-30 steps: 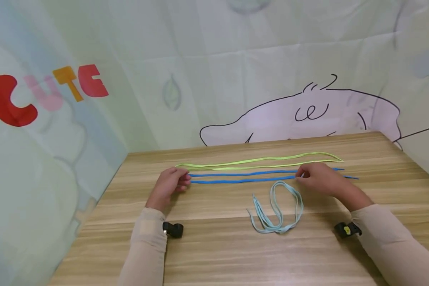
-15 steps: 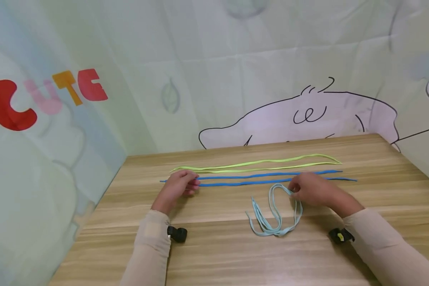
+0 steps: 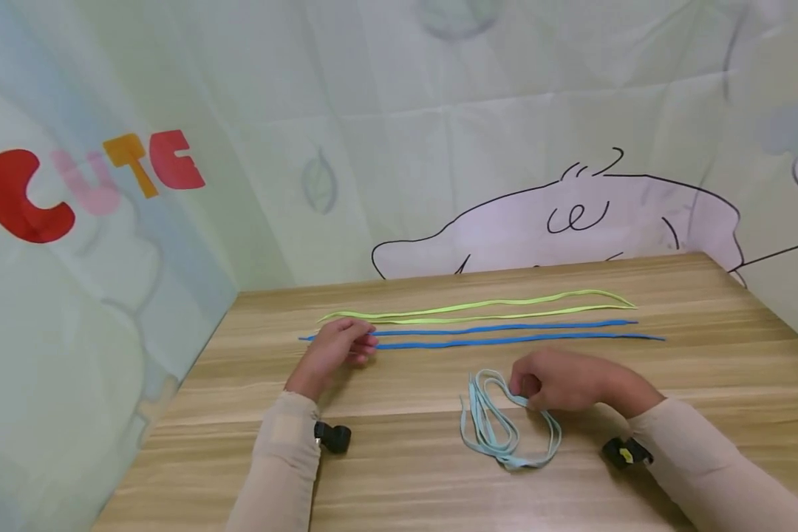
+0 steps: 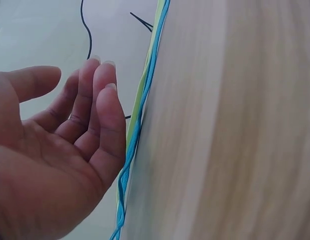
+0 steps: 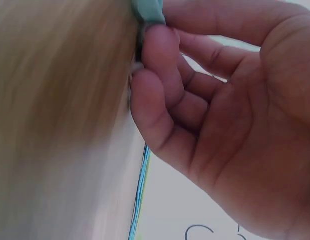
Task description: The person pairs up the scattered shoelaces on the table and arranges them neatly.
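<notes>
My right hand (image 3: 565, 380) pinches a pale blue shoelace (image 3: 515, 464), which lies in loose loops on the table. In the right wrist view, a piece of that shoelace (image 5: 149, 10) shows between thumb and index finger. My left hand (image 3: 339, 346) is at the left part of a bright blue shoelace (image 3: 505, 326), laid out in two long, nearly parallel strands. The left wrist view shows the fingers of that hand (image 4: 59, 150) loosely bent, thumb apart, holding nothing. Whether it touches the blue strands is unclear. Behind them stretches a yellow-green shoelace (image 3: 492, 302) in a long narrow loop.
The wooden table (image 3: 399, 480) ends at the back against a printed cloth (image 3: 273, 185) with cartoon drawings and coloured letters. Each wrist carries a small black camera, on the left (image 3: 334, 437) and on the right (image 3: 625, 452).
My right hand has moved from the blue strands to the pale blue shoelace and drawn its top loop nearer and leftward. My left hand has shifted slightly right, uncovering the blue shoelace's left end.
</notes>
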A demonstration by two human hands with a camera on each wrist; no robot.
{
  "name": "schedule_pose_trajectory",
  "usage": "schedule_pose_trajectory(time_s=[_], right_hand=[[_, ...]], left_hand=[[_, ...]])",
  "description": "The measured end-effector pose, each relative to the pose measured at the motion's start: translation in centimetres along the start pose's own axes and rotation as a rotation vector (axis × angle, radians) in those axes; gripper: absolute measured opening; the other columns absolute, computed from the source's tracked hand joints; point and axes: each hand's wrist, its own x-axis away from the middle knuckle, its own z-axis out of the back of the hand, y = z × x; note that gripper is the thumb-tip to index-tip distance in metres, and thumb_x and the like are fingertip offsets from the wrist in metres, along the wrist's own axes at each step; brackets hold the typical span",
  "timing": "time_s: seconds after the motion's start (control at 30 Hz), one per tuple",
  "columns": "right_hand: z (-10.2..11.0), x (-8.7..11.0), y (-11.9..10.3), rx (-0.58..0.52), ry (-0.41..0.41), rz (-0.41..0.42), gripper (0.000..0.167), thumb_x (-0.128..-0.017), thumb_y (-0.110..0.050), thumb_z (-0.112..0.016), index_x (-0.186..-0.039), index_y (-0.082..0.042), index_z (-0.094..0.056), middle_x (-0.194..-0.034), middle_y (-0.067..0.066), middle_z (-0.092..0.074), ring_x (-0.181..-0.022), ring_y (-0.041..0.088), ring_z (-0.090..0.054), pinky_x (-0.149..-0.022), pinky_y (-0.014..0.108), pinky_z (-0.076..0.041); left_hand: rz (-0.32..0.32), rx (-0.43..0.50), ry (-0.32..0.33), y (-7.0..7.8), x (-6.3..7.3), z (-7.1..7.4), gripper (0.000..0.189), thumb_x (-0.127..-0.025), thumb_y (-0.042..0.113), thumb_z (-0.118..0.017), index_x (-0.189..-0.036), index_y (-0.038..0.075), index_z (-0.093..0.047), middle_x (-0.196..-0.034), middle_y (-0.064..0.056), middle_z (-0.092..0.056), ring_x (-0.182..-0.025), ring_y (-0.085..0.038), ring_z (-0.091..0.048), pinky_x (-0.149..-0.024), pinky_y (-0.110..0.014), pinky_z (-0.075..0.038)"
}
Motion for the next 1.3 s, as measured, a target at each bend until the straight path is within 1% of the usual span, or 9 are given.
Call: schedule_pose_trajectory(time_s=[0.23, 0.33, 0.5, 0.67, 0.83, 0.97, 1.13, 1.3], right_hand=[[-0.9, -0.1, -1.1, -0.051, -0.093, 0.002, 0.018, -0.083, -0.003, -0.069, -0.092, -0.019, -0.065, -0.077, -0.008, -0.059, -0.070, 0.009, -0.054, -0.064, 0.026, -0.047], [-1.2, -0.2, -1.5, -0.077, -0.130, 0.027, 0.018, -0.084, -0.002, -0.069, -0.090, -0.019, -0.065, -0.076, -0.009, -0.059, -0.069, 0.007, -0.053, -0.064, 0.024, -0.047], [-1.5, -0.2, -1.9, -0.148, -0.180, 0.103, 0.016, -0.085, -0.005, -0.073, -0.089, -0.018, -0.065, -0.078, -0.011, -0.060, -0.072, 0.004, -0.054, -0.067, 0.023, -0.049], [-1.6, -0.1, -1.8, -0.228, -0.224, 0.197, 0.015, -0.086, -0.010, -0.077, -0.087, -0.016, -0.063, -0.076, -0.012, -0.058, -0.069, 0.002, -0.053, -0.064, 0.021, -0.047], [-1.7, -0.2, -1.7, -0.260, -0.234, 0.249, 0.015, -0.087, -0.013, -0.077, -0.088, -0.016, -0.062, -0.076, -0.012, -0.056, -0.069, 0.001, -0.052, -0.062, 0.019, -0.045], [-1.5, -0.2, -1.8, -0.317, -0.239, 0.283, 0.012, -0.089, -0.011, -0.074, -0.090, -0.013, -0.062, -0.076, -0.011, -0.056, -0.068, 0.001, -0.051, -0.062, 0.018, -0.044], [-1.1, 0.1, -1.9, -0.381, -0.219, 0.327, 0.011, -0.090, -0.010, -0.072, -0.093, -0.010, -0.062, -0.077, -0.009, -0.057, -0.068, 0.002, -0.052, -0.061, 0.017, -0.044], [-0.8, 0.2, -1.7, -0.443, -0.208, 0.348, 0.013, -0.091, -0.011, -0.073, -0.095, -0.007, -0.062, -0.077, -0.007, -0.059, -0.067, 0.003, -0.053, -0.061, 0.017, -0.045]], left_hand=[[0.005, 0.017, -0.009, 0.0, 0.0, -0.2, 0.032, -0.105, 0.020, -0.052, -0.117, -0.008, -0.063, -0.094, -0.010, -0.069, -0.084, -0.021, -0.068, -0.069, -0.027, -0.055], [-0.003, 0.025, -0.012, -0.1, 0.0, -0.2, 0.033, -0.105, 0.020, -0.052, -0.118, -0.008, -0.062, -0.094, -0.010, -0.069, -0.084, -0.020, -0.069, -0.069, -0.027, -0.055], [-0.018, 0.040, -0.025, 0.1, 0.1, -0.3, 0.036, -0.105, 0.022, -0.053, -0.119, -0.010, -0.061, -0.095, -0.010, -0.069, -0.083, -0.019, -0.069, -0.070, -0.026, -0.055], [-0.028, 0.041, -0.034, 0.1, 0.2, -0.4, 0.035, -0.105, 0.021, -0.052, -0.119, -0.009, -0.061, -0.095, -0.010, -0.069, -0.083, -0.018, -0.069, -0.071, -0.026, -0.055], [-0.021, 0.036, -0.028, 0.2, 0.2, -0.6, 0.033, -0.105, 0.021, -0.053, -0.117, -0.008, -0.062, -0.096, -0.010, -0.068, -0.084, -0.018, -0.069, -0.072, -0.027, -0.055], [-0.013, 0.038, -0.024, 0.2, 0.2, -0.7, 0.034, -0.104, 0.022, -0.053, -0.118, -0.007, -0.062, -0.096, -0.010, -0.068, -0.084, -0.018, -0.069, -0.072, -0.027, -0.055], [-0.008, 0.041, -0.026, 0.1, 0.0, -0.8, 0.034, -0.104, 0.022, -0.053, -0.118, -0.007, -0.062, -0.096, -0.010, -0.068, -0.084, -0.018, -0.069, -0.072, -0.027, -0.055], [-0.002, 0.050, -0.029, 0.1, -0.1, -0.9, 0.033, -0.104, 0.022, -0.054, -0.118, -0.007, -0.062, -0.096, -0.010, -0.068, -0.084, -0.018, -0.069, -0.072, -0.027, -0.055]])
